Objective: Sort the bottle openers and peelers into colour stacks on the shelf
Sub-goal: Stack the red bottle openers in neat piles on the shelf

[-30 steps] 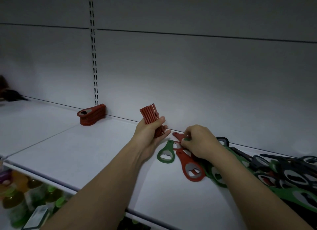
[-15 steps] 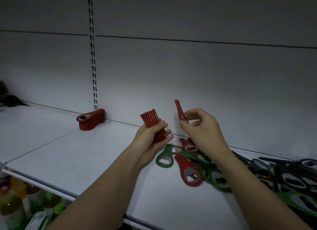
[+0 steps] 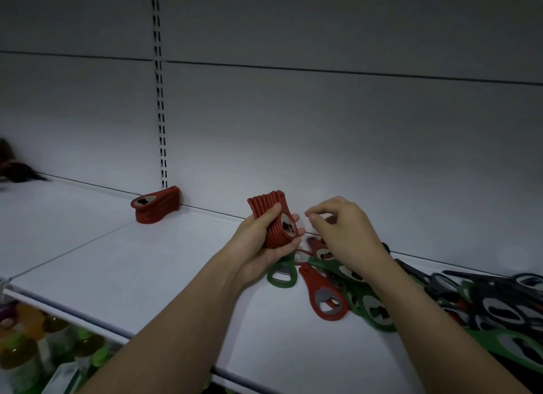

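My left hand (image 3: 261, 246) grips a bundle of red bottle openers (image 3: 271, 217) held upright above the white shelf (image 3: 117, 264). My right hand (image 3: 343, 229) hovers just right of the bundle, fingers loosely curled with thumb and forefinger close together, holding nothing that I can see. A finished stack of red openers (image 3: 155, 205) lies at the shelf's back by the slotted upright. Below my hands lie a loose green opener (image 3: 282, 274), a red opener (image 3: 326, 299) and more green ones (image 3: 370, 308).
A tangled heap of black and green openers (image 3: 496, 302) covers the shelf's right end. A dark object (image 3: 17, 170) sits far left on the shelf. Bottles with green caps (image 3: 44, 343) stand on the lower shelf at bottom left.
My right hand lifted a red opener from the pile and brought it onto the bundle in my left hand; it now holds nothing. The bundle has turned so its metal face shows.
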